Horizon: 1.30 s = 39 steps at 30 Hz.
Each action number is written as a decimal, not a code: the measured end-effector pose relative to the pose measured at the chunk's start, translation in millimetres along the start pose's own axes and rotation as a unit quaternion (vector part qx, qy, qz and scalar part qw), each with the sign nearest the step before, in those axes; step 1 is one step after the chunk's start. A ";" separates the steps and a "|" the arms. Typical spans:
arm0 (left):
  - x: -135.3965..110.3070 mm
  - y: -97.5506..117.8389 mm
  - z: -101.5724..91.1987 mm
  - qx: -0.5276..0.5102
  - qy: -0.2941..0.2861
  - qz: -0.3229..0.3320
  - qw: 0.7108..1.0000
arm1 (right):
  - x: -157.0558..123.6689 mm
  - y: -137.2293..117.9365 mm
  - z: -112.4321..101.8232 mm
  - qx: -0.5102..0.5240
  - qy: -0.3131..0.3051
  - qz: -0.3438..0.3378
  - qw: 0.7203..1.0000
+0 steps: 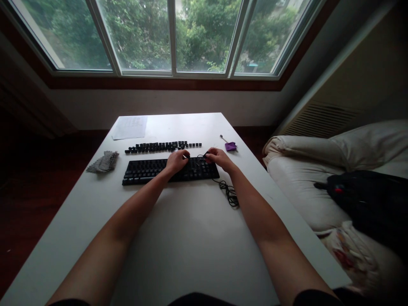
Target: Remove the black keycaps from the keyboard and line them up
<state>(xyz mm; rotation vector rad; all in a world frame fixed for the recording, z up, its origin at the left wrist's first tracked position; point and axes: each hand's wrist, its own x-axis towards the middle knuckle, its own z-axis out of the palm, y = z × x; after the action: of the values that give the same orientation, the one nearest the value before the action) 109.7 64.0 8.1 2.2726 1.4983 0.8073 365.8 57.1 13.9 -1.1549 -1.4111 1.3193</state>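
Note:
A black keyboard [146, 171] lies on the white table with its keys facing up. My left hand [177, 161] rests over its middle-right part, thumb and fingers curled together near the back edge; whatever is between the fingertips is too small and dark to make out. Above the right end of the keyboard, my right hand [219, 158] pinches a wire keycap puller [200, 157], its thin loops pointing left toward the other hand. Loose black keycaps [153, 147] stand in rows just behind the keyboard. The keyboard's coiled cable [230, 193] lies beside my right forearm.
A grey cloth [103, 162] lies at the table's left edge, with a printed paper sheet [130, 127] at the back left. At the right are a purple cloth [230, 146] and a small brush [223, 138]. A sofa [296, 170] with a black bag [366, 199] stands alongside.

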 end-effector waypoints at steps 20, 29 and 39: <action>72.6 -30.6 19.5 0.144 -0.001 -0.026 0.989 | -4.9 -8.3 2.6 0.004 -0.005 0.004 1.000; 75.1 -33.8 21.7 0.176 -0.007 -0.022 0.984 | -0.4 0.8 0.0 0.002 -0.005 0.009 1.000; 65.6 -26.5 13.5 0.207 0.003 -0.032 0.978 | -2.3 -2.7 1.1 0.003 -0.004 0.015 1.000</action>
<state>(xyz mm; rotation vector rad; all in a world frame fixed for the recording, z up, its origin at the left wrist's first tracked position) 117.7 135.3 2.1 2.4887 1.8776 0.5194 365.0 54.6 16.5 -1.1723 -1.3994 1.3495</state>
